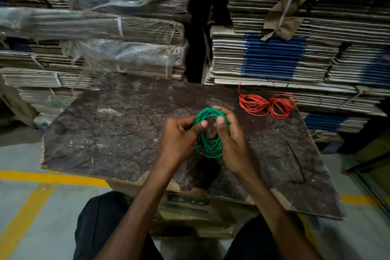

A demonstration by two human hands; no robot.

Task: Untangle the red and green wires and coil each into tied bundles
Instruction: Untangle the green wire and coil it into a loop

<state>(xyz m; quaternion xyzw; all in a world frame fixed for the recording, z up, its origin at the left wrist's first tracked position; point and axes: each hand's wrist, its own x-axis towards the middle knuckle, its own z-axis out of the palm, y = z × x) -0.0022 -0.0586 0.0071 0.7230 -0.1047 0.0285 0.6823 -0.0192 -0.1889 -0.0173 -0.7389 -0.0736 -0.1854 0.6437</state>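
Observation:
The green wire (pixel 207 147) is wound into a round coil of several loops, held upright above the dark board (pixel 118 124). My left hand (pixel 179 135) grips the coil's left side, thumb pressed on the loops. My right hand (pixel 229 135) holds the right side, fingers curled over the top of the coil. The red wire (pixel 266 104) lies apart at the board's far right corner, coiled and pinched in the middle into a figure-eight shape, one loose end sticking up.
The board rests on a cardboard box (pixel 187 205) printed with green letters. Stacks of flattened cartons (pixel 274 57) rise close behind and to the left (pixel 95 27). Grey floor with yellow lines (pixel 52 178) lies below; my knees are at the bottom.

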